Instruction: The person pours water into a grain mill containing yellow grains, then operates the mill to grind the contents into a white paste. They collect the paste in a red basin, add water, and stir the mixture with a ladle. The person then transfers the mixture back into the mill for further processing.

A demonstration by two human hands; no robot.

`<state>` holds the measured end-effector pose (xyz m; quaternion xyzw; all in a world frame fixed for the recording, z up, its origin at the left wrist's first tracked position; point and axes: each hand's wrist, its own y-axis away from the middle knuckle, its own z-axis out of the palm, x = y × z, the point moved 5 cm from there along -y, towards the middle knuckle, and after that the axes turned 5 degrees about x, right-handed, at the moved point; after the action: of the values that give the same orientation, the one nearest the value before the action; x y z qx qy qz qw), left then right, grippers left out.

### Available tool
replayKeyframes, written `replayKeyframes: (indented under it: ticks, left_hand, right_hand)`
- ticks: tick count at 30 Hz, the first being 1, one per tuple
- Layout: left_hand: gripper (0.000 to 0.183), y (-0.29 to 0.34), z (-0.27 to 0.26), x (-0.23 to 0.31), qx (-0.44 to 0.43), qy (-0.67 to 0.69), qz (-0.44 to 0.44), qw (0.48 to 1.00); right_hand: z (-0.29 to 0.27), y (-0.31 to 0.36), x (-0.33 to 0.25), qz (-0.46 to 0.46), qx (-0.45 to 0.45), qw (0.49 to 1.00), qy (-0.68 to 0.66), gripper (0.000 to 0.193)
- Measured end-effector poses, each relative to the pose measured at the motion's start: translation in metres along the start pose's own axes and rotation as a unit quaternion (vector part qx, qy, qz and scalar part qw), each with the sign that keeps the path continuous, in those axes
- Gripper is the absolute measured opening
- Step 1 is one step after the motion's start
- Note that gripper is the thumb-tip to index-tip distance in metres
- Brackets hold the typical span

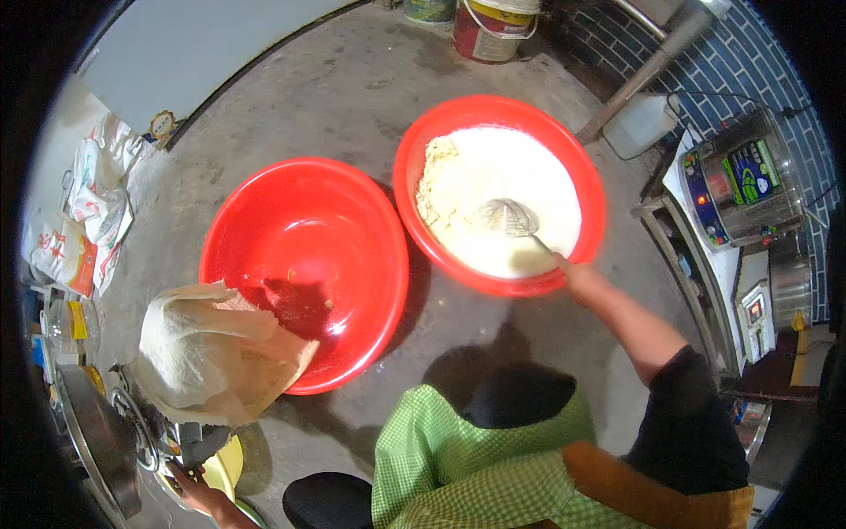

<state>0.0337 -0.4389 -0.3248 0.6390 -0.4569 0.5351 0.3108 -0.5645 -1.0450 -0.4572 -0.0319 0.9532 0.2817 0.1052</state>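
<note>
My right hand (580, 280) is closed round the thin handle of a round-headed strainer (509, 217). Its ribbed or meshed head lies in a white, creamy mixture (489, 181) inside a red basin (585, 189); pale yellow crumbly matter sits along the mixture's left side. At the lower left, my left hand (198, 494) reaches with fingers stretched out to the underside of a metal machine (189, 441), beside a yellow container (227, 463). What the fingertips touch is hard to make out. From that machine a pale cloth bag (207, 357) hangs over a second red basin (304, 198), wet inside.
A red bucket (495, 35) stands at the back. White plastic sacks (97, 185) lie at the left by a pale panel (207, 48). On the right are a clear-sided appliance (745, 181), a plastic jug (641, 125), a metal pipe (648, 75) and a scale (755, 313).
</note>
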Motion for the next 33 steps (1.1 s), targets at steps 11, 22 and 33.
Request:
replayKeyframes:
  ticks: [11, 22, 33]
  left_hand:
    - [0.047, 0.004, 0.002, 0.003, 0.004, -0.008, 0.006, 1.000]
    - [0.040, -0.004, -0.004, -0.003, 0.005, 0.000, -0.008, 1.000]
    - [0.048, -0.016, -0.007, -0.012, 0.040, 0.015, 0.003, 0.999]
  right_hand:
    - [-0.124, 0.091, 0.004, -0.159, 0.043, 0.983, 0.086, 0.049]
    - [-0.005, 0.077, -0.032, -0.116, -0.136, 0.983, -0.031, 0.055]
    - [0.074, 0.011, -0.093, -0.172, 0.072, 0.963, -0.195, 0.047]
